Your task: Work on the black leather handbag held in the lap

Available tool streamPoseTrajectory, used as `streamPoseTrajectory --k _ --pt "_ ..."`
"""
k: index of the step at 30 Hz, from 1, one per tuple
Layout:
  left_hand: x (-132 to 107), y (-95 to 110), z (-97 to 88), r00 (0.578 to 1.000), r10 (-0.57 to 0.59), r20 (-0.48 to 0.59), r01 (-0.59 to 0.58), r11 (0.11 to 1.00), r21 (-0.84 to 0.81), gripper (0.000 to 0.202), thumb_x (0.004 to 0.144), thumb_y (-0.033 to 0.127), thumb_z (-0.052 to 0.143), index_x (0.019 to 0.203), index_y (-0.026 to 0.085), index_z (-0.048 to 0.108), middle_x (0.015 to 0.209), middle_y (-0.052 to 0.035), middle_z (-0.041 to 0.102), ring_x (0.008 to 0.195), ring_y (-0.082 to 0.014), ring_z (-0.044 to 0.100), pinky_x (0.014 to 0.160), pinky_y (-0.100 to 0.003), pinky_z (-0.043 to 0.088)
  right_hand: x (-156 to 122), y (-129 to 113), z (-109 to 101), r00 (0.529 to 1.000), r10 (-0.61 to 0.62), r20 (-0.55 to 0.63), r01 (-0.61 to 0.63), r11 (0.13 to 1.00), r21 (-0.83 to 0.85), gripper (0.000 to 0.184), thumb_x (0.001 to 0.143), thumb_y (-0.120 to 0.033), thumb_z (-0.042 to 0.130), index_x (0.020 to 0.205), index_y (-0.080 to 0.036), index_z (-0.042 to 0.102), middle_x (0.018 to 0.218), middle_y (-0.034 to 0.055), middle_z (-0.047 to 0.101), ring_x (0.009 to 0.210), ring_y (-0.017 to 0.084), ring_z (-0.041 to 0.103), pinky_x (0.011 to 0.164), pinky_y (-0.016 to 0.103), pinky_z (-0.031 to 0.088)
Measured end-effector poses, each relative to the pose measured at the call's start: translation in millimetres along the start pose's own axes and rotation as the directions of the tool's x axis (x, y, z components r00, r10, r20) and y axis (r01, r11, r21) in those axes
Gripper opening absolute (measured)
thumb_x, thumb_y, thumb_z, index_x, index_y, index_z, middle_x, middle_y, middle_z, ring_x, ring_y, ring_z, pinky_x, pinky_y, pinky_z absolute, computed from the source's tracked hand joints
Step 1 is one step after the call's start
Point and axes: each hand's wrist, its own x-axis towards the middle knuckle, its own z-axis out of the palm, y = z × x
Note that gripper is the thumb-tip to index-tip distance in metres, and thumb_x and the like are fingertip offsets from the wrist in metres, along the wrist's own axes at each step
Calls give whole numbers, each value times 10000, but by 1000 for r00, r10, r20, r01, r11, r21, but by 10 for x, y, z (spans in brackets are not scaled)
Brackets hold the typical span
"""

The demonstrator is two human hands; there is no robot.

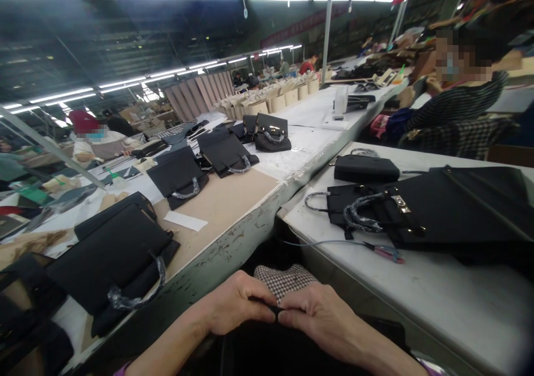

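Note:
My left hand (233, 306) and my right hand (319, 315) meet low in the middle of the view, over my lap. Both pinch a small black piece (275, 309) between thumb and fingers, the fingertips touching. The piece joins a larger black item (267, 345) that lies dark beneath my hands, its shape hard to make out. A checked cloth (286, 278) shows just beyond my fingers. On the white table to the right lies a black handbag (438, 206) with wrapped handles and a metal clasp.
A long workbench (233, 198) runs away on the left, lined with several black handbags (112, 251). Scissors with pink handles (386, 251) lie near the white table's (438, 298) front edge. One person sits at far right, another at far left, others farther back.

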Motion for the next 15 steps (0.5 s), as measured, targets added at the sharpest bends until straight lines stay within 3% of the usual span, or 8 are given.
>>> streamPoseTrajectory --k 3,6,11,15 --pt "1 -31 -15 998 -60 17 61 997 -54 160 799 289 729 878 156 774 699 34 579 678 -120 486 628 -215 375 12 40 -25 999 -20 47 16 997 72 247 886 -282 635 652 -205 635 571 -75 438 584 91 468 541 209 285" --pt "9 9 -3 994 -111 -23 112 994 6 189 805 333 733 875 159 757 690 43 586 674 -118 491 625 -213 370 -16 47 -60 996 -88 27 89 996 -27 247 949 -282 555 737 -207 657 670 -58 571 652 110 536 602 215 338" --pt "51 134 44 996 49 73 -57 992 115 204 908 321 628 957 181 767 873 5 672 831 -158 574 775 -233 402 -111 22 -225 982 -139 128 155 980 -125 230 964 -206 495 806 -202 663 785 -27 645 716 130 577 634 217 372" --pt "66 137 50 995 41 87 -50 993 103 249 919 339 617 810 152 742 793 9 601 771 -139 547 711 -226 390 -238 125 -393 985 -71 160 93 987 -133 293 957 -243 520 682 -187 601 620 -55 510 590 104 488 564 213 321"
